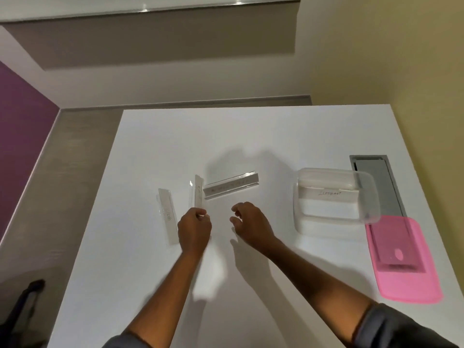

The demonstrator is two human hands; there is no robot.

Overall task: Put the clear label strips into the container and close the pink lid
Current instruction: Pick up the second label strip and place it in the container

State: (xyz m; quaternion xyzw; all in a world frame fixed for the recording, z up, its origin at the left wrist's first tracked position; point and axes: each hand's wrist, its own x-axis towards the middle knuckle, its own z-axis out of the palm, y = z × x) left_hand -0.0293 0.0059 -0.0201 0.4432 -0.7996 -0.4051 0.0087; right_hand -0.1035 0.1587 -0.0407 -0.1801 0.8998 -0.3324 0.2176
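Three clear label strips lie left of centre on the white table [251, 136]. My left hand [194, 228] pinches the near end of the middle strip [197, 190], which stands tilted up. A flat strip [167, 214] lies to its left. A longer strip [231, 186] lies just beyond my hands. My right hand [251, 224] hovers with its fingers apart and holds nothing. The clear container [335, 197] stands open at the right, with one labelled strip inside. The pink lid [404, 259] lies flat on the table, nearer me and to the container's right.
A grey metal cable hatch [376, 182] is set into the table behind the container, partly under it and the lid. The table's left edge drops to the floor. A dark object [25, 305] stands on the floor at lower left.
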